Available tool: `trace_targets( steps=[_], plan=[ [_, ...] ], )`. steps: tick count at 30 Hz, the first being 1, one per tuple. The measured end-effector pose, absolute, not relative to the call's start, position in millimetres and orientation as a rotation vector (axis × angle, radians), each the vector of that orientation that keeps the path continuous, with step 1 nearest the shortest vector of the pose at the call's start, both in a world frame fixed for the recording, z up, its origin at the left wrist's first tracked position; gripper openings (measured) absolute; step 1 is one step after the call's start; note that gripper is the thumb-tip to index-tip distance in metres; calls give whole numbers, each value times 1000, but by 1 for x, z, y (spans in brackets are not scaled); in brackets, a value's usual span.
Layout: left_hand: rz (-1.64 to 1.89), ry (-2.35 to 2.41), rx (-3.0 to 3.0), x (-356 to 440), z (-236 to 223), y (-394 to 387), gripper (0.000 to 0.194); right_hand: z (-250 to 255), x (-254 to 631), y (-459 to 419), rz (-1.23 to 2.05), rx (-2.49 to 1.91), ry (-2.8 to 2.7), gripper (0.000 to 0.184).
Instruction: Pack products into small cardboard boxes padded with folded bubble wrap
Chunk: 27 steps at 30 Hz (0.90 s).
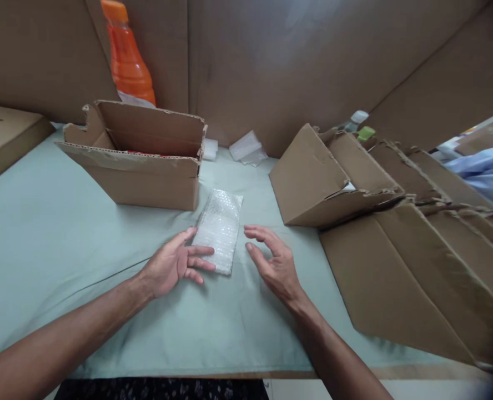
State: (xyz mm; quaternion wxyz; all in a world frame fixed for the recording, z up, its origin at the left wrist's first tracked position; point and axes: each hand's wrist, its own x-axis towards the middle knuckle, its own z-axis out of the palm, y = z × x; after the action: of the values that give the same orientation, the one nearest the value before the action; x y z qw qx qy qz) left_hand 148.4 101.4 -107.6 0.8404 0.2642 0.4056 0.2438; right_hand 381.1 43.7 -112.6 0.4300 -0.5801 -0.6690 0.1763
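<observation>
A flat bubble wrap pouch lies on the pale green tablecloth, between my two hands. My left hand is palm up at its left side, fingers spread, with the fingertips over the pouch's lower left edge; whether they touch it I cannot tell. To the right, my right hand hovers a little apart from the pouch, its fingers curved and thumb separated. Neither hand holds anything. What is inside the pouch, if anything, cannot be made out.
An open cardboard box stands behind my left hand, with something red inside. Divided cardboard boxes fill the right side. At the back are an orange bottle and folded clear plastic packets. A flat carton sits far left.
</observation>
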Motion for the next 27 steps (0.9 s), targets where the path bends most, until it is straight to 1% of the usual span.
trace_targets(
  steps=[3,6,8,9,12,15,18,22,24,27],
  plan=[
    [490,851,570,149,-111,103,60,-111,371,34,397,-1361,-1981,22],
    [521,893,680,145,-112,96,66,-120,360,31,340,-1374,-2272,35],
    [593,973,961,138,-113,89,68,-130,354,32,246,-1430,-2359,35],
    [644,1016,1173,134,-115,85,66,-134,352,33,200,-1445,-2374,32],
    [773,1027,1866,124,-125,78,49,-142,349,37,125,-1438,-2364,25],
    [769,915,2211,122,-138,77,49,-140,349,39,143,-1408,-2346,25],
    [697,908,2265,124,-145,79,46,-136,351,37,242,-1370,-2314,24],
    [623,883,2208,123,-140,77,38,-128,355,28,457,-1372,-2262,21],
    [622,893,2122,122,-137,77,37,-122,357,21,397,-1376,-2230,24],
    [580,979,2011,125,-137,84,38,-112,356,12,88,-1338,-2197,29]
  ],
)
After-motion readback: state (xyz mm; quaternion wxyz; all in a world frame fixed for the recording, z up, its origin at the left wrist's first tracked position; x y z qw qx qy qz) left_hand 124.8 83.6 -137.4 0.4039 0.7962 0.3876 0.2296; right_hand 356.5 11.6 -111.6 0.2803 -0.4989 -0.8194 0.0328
